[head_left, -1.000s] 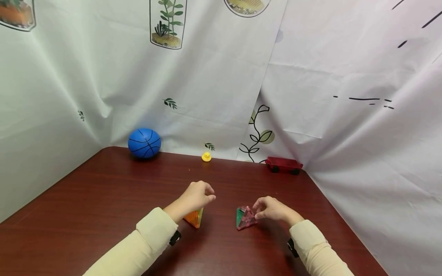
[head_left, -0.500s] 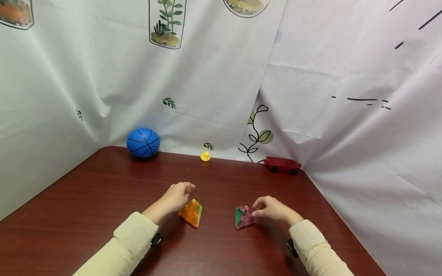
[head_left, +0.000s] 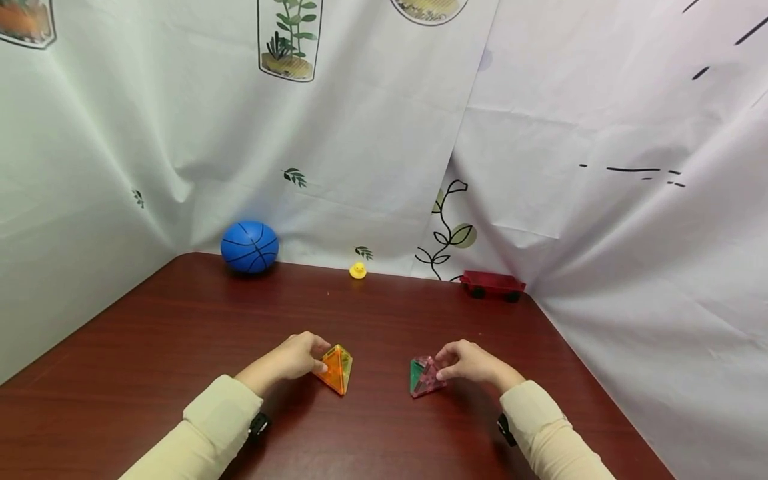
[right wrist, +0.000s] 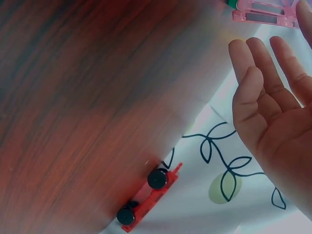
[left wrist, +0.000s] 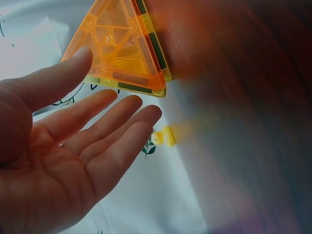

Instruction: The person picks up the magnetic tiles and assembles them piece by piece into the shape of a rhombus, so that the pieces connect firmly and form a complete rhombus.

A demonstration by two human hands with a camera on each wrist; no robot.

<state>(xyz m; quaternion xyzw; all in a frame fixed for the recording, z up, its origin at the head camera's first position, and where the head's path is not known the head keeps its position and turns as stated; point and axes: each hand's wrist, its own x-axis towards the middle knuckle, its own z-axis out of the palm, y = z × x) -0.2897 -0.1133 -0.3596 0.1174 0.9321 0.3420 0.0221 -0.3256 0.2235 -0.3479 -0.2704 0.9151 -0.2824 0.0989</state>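
Observation:
An orange and yellow pyramid of see-through magnetic tiles stands on the table, left of a pink and green tile pyramid. My left hand is at the orange pyramid's left side. Its thumb tip overlaps the orange face in the left wrist view, and the other fingers stretch out near the base, loosely extended. On the other side, my right hand is at the pink face, thumb in front and index finger behind. In the right wrist view its fingers lie relaxed below the pink tile's edge. Firm contact cannot be made out.
Along the back edge of the dark red table are a blue ball, a yellow rubber duck and a red toy wagon with black wheels. A white printed cloth hangs behind and at both sides.
My left hand has moved left from above the orange pyramid, then lowered to its left side, uncovering it. My right hand has hardly moved; its thumb lies slightly further over the pink face.

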